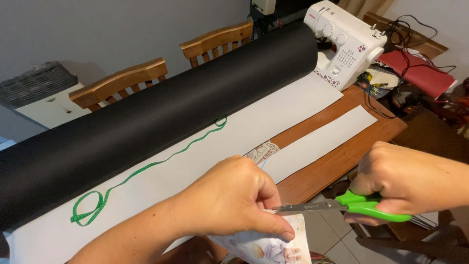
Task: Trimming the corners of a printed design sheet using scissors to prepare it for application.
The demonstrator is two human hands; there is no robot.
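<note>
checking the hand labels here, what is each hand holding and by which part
The right hand holds the scissors by their green handles. The left hand pinches the top edge of a printed sheet, right beside the blades.

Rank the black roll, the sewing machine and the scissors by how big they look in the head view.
1. black roll, spanning most of the frame
2. sewing machine
3. scissors, held in the right hand; being nearest the camera, they look nearly as long as the machine.

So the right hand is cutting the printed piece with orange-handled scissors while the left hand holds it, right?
Not quite: the head view shows the scissors have green handles, not orange. The rest stands: the right hand works them while the left hand holds the printed piece.
</note>
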